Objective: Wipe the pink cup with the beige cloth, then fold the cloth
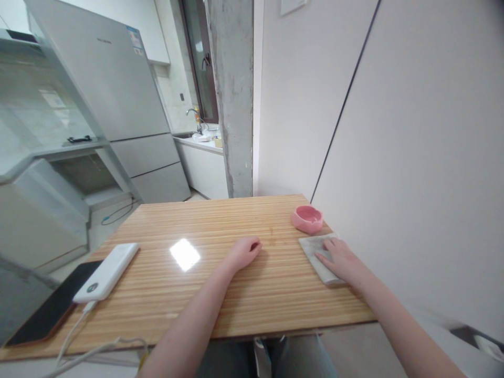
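My right hand (342, 257) lies flat, palm down, on a folded grey cloth (315, 248) at the right side of the wooden table (205, 294). My left hand (244, 251) rests on the bare tabletop near the middle, fingers curled loosely, holding nothing. A pink dish (307, 218) sits just beyond the cloth, close to the wall.
A white power bank (107, 272) with a white cable (74, 336) lies at the table's left, partly on a dark phone (51, 310). A wall runs along the right edge. Behind stand a fridge (118, 105), a concrete pillar (232, 94) and a kitchen counter with a tap (196, 116).
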Demonstrator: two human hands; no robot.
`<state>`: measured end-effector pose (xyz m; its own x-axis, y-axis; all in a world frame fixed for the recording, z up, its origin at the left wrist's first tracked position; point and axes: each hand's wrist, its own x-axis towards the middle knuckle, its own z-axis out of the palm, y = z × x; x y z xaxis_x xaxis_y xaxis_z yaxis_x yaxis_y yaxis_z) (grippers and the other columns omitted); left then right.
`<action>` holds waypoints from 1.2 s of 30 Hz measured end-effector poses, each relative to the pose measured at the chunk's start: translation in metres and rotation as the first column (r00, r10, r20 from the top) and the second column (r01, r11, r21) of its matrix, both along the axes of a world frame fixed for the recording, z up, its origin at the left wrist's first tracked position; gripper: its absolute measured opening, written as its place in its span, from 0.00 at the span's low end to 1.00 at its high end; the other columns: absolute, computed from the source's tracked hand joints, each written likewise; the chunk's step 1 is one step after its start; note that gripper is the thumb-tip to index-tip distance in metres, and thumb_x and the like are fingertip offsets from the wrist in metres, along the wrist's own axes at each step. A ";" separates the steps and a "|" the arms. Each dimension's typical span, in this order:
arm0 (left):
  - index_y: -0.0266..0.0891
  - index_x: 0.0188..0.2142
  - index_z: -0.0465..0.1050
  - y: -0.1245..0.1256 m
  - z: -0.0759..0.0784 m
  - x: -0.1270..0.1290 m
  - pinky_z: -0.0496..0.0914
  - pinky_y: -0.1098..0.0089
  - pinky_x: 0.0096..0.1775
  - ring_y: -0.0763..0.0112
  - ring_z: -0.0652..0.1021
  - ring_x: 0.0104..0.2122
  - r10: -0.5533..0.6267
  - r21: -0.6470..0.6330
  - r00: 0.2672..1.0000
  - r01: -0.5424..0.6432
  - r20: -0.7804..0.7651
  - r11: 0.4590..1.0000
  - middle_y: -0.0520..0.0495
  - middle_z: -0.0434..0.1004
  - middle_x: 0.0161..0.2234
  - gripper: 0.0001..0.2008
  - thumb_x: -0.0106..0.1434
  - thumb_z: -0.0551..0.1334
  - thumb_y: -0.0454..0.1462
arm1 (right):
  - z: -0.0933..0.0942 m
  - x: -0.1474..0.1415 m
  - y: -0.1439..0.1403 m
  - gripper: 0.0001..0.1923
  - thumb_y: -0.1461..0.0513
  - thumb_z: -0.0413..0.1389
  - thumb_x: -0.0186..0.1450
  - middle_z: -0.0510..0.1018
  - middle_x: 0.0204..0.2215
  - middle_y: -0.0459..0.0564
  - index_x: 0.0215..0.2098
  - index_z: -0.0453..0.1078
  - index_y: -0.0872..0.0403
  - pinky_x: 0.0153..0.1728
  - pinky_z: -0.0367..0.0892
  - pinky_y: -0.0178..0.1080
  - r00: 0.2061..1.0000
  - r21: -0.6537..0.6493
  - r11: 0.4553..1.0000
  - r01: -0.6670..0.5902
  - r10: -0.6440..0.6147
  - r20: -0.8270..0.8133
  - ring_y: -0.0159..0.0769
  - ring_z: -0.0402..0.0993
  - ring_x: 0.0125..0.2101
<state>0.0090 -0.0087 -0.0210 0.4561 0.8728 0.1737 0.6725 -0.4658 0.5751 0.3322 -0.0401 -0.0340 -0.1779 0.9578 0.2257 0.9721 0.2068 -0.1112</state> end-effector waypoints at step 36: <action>0.39 0.47 0.66 0.003 -0.005 -0.010 0.66 0.69 0.34 0.68 0.74 0.31 0.041 -0.028 0.999 -0.041 0.010 0.999 0.48 0.75 0.31 0.17 0.57 0.55 0.38 | 0.028 -0.159 0.059 0.22 0.68 0.48 0.57 0.72 0.48 0.53 0.50 0.64 0.56 0.52 0.58 0.39 0.774 0.009 0.945 -0.327 0.273 -0.572 0.37 0.66 0.49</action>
